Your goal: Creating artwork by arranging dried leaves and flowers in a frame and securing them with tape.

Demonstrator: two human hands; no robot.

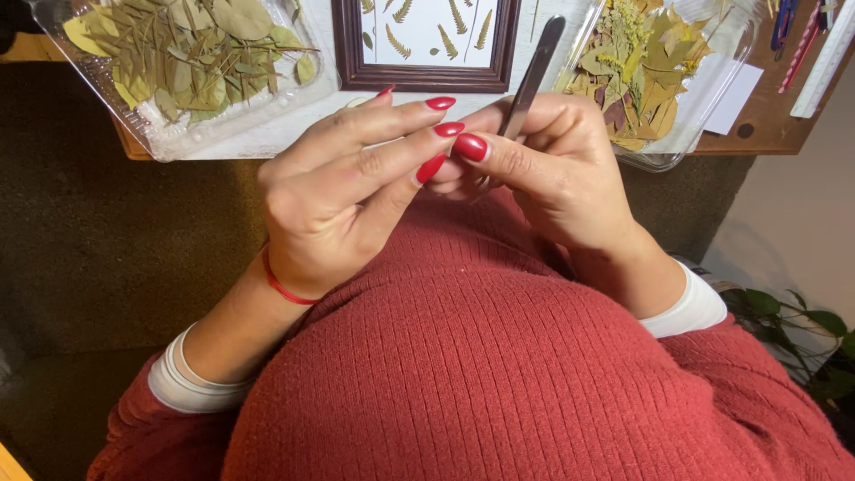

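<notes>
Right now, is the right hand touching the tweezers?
Touching. The head view shows the right hand closed around the metal tweezers, whose upper end sticks up out of the fingers with no gap showing.

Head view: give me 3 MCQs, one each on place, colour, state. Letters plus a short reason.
1. Where is the wooden frame?
A. between the two clear trays
B. on the lap
C. on the floor

2. What colour is the wrist band?
A. blue
B. red
C. white

3. How are the metal tweezers held?
A. lying on the table
B. in the left hand
C. in the right hand's grip

Key: 1 A, it sits between the left tray and the right tray. 2 B, a red cord circles the left hand wrist. 3 C, the right hand closes around them.
</notes>
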